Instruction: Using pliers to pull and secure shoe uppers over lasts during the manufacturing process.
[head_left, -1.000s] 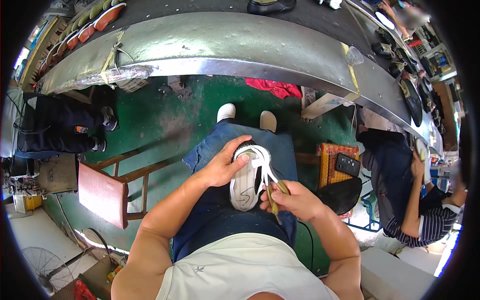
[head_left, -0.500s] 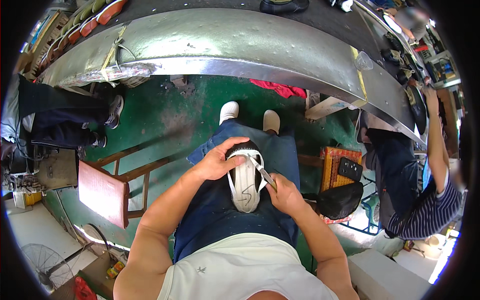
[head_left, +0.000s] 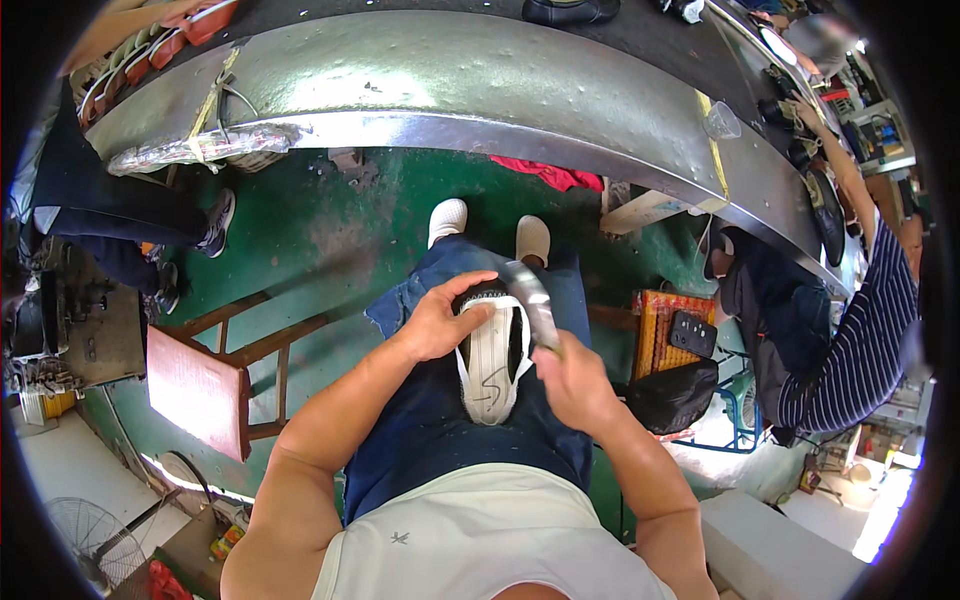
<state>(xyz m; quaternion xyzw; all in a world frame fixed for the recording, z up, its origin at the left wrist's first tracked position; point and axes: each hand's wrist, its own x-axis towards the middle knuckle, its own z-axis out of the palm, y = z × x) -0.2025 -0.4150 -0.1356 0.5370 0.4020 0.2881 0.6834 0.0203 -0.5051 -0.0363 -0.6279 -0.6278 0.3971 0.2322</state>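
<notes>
A shoe upper on a last (head_left: pixel 487 365) lies sole side up on my lap, between my thighs. Its pale bottom carries a dark pen stroke, with white lining edges turned out around it and dark material at the far end. My left hand (head_left: pixel 437 318) is wrapped round that far end, thumb pressed on the bottom. In my right hand (head_left: pixel 577 380) is a metal pliers-like tool (head_left: pixel 540 312), smeared by motion. The tool is raised by the shoe's far right side, its head pointing away from me; whether its jaws are parted cannot be made out.
Ahead runs a metal-edged workbench (head_left: pixel 400 75) with shoes on it. A wooden stool (head_left: pixel 200 385) stands left. To the right, a seat with an orange woven top (head_left: pixel 655 320) bears a phone (head_left: pixel 692 334) and black bag (head_left: pixel 675 395). Co-workers are at both sides.
My right hand has lifted the tool off the shoe's edge and swung its head away from me. My left hand keeps its hold. The right-side co-worker has reached farther along the bench.
</notes>
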